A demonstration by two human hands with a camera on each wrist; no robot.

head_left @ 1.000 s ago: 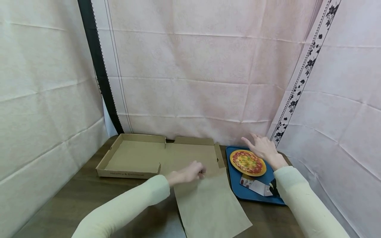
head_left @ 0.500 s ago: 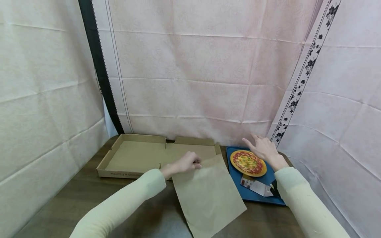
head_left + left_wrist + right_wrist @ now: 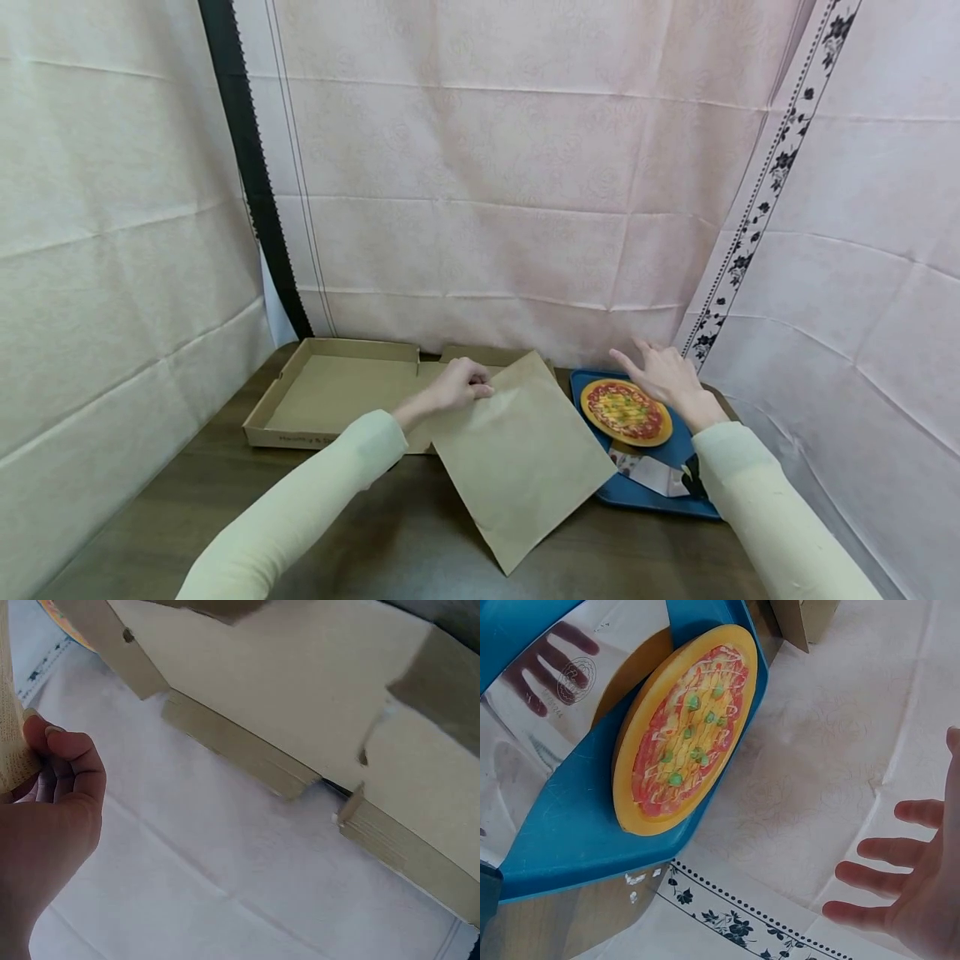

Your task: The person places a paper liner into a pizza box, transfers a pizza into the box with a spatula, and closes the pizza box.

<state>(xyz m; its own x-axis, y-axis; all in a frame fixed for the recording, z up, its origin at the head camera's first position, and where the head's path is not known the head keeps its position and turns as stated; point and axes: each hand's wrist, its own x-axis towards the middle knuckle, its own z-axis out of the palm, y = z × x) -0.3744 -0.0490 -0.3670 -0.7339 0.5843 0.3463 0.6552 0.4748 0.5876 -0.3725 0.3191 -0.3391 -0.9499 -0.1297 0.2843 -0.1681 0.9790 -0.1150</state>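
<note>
My left hand (image 3: 455, 385) pinches the upper left edge of a sheet of brown paper (image 3: 525, 467). The sheet hangs tilted over the lid side of an open cardboard pizza box (image 3: 337, 392) and the front of the table. In the left wrist view, thumb and fingertips meet on the paper (image 3: 13, 742). My right hand (image 3: 660, 375) hovers with spread fingers by the back of a blue tray (image 3: 678, 450), holding nothing. On the tray lies a pizza (image 3: 628, 412), apparently a toy, partly over a printed white packet (image 3: 652, 473).
A black item (image 3: 693, 473) at the tray's right is partly hidden by my right sleeve. The brown table (image 3: 390, 533) stretches in front. Cloth curtains (image 3: 480, 208) enclose the back and both sides.
My left hand has moved back and to the left, lifting the paper with it. The sheet has turned and its lower corner has come off the front. My right hand has stayed put.
</note>
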